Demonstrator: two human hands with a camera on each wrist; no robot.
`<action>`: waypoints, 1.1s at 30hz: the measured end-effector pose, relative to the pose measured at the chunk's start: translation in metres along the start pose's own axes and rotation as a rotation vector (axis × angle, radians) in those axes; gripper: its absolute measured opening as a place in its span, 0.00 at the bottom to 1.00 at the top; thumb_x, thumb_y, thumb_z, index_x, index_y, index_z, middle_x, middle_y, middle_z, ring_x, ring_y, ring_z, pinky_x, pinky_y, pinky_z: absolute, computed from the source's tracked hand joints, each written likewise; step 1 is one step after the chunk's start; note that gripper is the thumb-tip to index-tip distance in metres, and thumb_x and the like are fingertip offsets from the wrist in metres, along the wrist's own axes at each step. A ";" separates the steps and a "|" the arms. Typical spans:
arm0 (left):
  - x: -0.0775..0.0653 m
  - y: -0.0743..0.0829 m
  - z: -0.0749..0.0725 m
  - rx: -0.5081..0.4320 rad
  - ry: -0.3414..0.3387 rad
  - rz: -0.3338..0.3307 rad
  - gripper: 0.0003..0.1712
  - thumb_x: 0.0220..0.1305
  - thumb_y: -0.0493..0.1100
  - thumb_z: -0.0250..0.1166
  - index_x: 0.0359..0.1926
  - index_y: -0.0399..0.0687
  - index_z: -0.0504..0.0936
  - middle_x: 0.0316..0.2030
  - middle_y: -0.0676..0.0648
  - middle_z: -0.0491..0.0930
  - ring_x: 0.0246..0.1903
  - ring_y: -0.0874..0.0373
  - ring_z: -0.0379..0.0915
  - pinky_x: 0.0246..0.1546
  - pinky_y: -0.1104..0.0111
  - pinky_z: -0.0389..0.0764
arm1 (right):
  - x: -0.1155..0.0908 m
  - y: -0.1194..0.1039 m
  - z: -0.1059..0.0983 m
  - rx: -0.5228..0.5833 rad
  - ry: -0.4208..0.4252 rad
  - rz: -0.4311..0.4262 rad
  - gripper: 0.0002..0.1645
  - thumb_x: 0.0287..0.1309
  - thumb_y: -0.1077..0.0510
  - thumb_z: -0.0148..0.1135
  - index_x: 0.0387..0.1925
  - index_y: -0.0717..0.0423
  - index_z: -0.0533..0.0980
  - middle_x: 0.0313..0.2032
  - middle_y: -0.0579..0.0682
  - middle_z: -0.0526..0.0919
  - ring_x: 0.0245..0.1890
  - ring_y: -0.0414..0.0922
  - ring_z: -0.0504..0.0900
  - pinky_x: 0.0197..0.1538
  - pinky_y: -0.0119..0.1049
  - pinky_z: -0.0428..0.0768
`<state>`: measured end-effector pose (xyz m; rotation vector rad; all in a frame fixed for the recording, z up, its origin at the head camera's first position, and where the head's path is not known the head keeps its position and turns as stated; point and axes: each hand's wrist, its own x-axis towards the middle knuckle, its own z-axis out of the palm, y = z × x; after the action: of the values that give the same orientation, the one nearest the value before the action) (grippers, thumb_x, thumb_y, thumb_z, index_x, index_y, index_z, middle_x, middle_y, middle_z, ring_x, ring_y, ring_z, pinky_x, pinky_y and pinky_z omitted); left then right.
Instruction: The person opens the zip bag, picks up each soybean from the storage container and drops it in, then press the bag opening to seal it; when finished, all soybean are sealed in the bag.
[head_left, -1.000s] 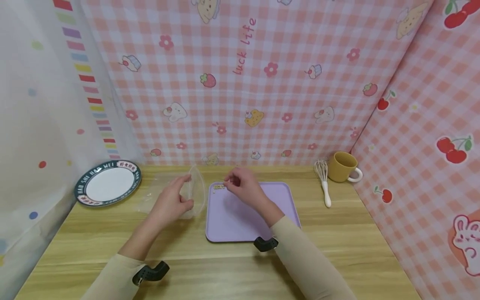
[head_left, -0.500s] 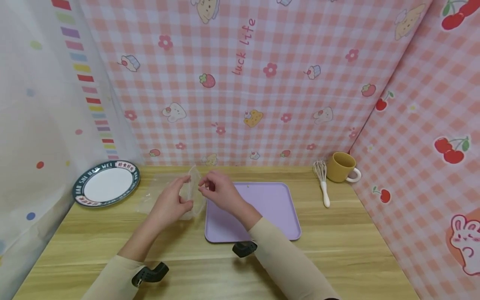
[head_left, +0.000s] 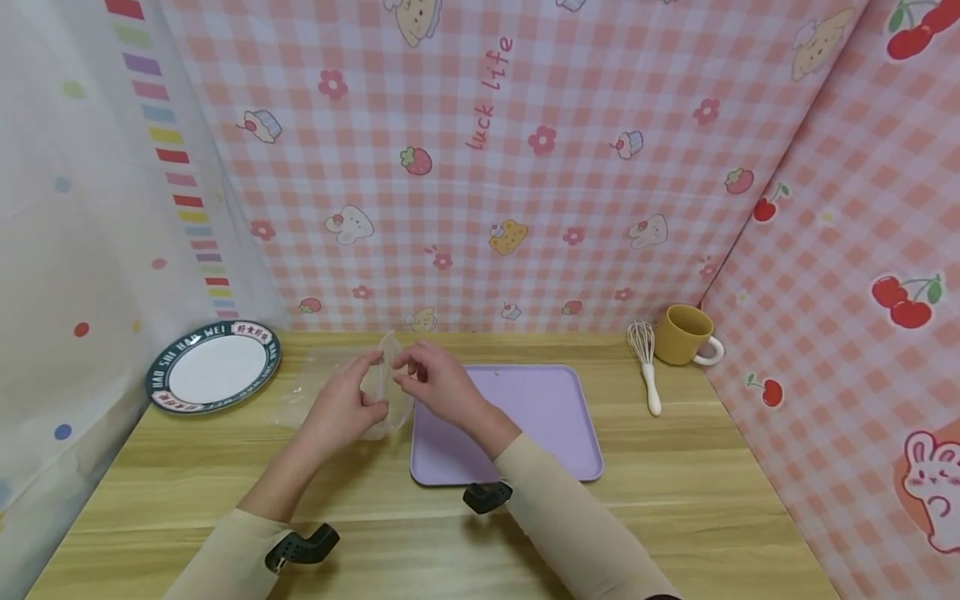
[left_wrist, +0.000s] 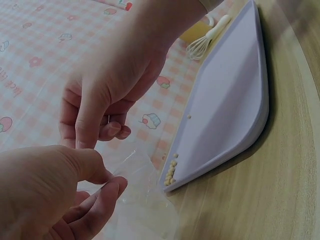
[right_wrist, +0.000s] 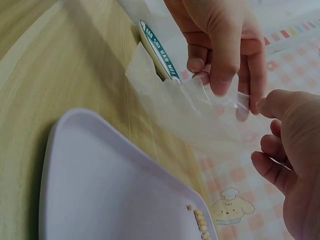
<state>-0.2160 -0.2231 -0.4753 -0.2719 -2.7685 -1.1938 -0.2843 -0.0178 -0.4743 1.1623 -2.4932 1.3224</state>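
The clear bag (right_wrist: 167,107) was just left of the purple tray (head_left: 517,425), its mouth facing right.
The left hand (head_left: 341,410) pinched its film; the right hand (head_left: 442,389), fingers bent, was at the mouth's right side, though I couldn't tell whether it held anything. Yellowish pellets (left_wrist: 171,173) lay in the tray's far left corner, nearer the right hand.

Pink chkd wall cloth (head_left: 487,187) behind wd-grain table (head_left: 405,537).
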 end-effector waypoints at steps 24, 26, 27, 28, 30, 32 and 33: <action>0.002 0.006 0.005 -0.007 -0.007 0.009 0.49 0.60 0.31 0.75 0.81 0.33 0.66 0.75 0.32 0.71 0.31 0.59 0.79 0.32 0.66 0.85 | -0.035 0.078 -0.075 -0.125 0.019 0.315 0.09 0.73 0.63 0.71 0.51 0.60 0.85 0.42 0.51 0.83 0.40 0.47 0.79 0.43 0.41 0.81; 0.002 0.007 0.005 -0.009 -0.009 0.006 0.49 0.60 0.31 0.75 0.81 0.34 0.67 0.75 0.32 0.71 0.31 0.58 0.79 0.31 0.66 0.85 | -0.038 0.085 -0.080 -0.139 0.011 0.322 0.09 0.72 0.64 0.71 0.51 0.61 0.85 0.42 0.52 0.82 0.40 0.47 0.80 0.44 0.42 0.82; 0.002 0.007 0.005 -0.008 -0.008 0.006 0.49 0.60 0.31 0.75 0.81 0.34 0.67 0.75 0.32 0.71 0.31 0.58 0.79 0.31 0.66 0.85 | -0.039 0.089 -0.082 -0.147 0.005 0.324 0.10 0.72 0.64 0.71 0.52 0.62 0.85 0.42 0.52 0.82 0.40 0.47 0.80 0.45 0.43 0.82; 0.002 0.008 0.005 -0.008 -0.005 0.011 0.48 0.60 0.31 0.75 0.80 0.34 0.67 0.74 0.32 0.72 0.31 0.59 0.79 0.31 0.66 0.84 | -0.040 0.092 -0.084 -0.157 0.002 0.320 0.10 0.72 0.65 0.71 0.51 0.63 0.85 0.42 0.53 0.82 0.40 0.48 0.80 0.46 0.43 0.83; 0.002 0.008 0.005 -0.006 0.003 0.026 0.47 0.60 0.31 0.75 0.80 0.33 0.68 0.74 0.32 0.72 0.31 0.59 0.79 0.31 0.66 0.84 | -0.042 0.099 -0.086 -0.181 -0.008 0.314 0.09 0.71 0.65 0.72 0.50 0.63 0.86 0.41 0.53 0.82 0.40 0.48 0.80 0.47 0.44 0.84; 0.002 0.008 0.005 -0.002 0.011 0.040 0.47 0.60 0.31 0.75 0.79 0.32 0.68 0.73 0.31 0.73 0.30 0.60 0.79 0.31 0.66 0.84 | -0.044 0.103 -0.088 -0.193 -0.015 0.320 0.08 0.70 0.66 0.73 0.48 0.63 0.86 0.40 0.53 0.82 0.41 0.49 0.81 0.48 0.45 0.84; 0.002 0.008 0.005 -0.001 0.014 0.044 0.47 0.60 0.31 0.75 0.79 0.32 0.68 0.73 0.31 0.73 0.30 0.60 0.79 0.32 0.67 0.84 | -0.045 0.105 -0.088 -0.204 -0.021 0.324 0.08 0.69 0.66 0.74 0.48 0.62 0.86 0.40 0.53 0.82 0.41 0.49 0.81 0.48 0.45 0.85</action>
<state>-0.2163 -0.2137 -0.4725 -0.3220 -2.7349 -1.1819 -0.3445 0.1089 -0.5078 0.7580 -2.8411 1.0825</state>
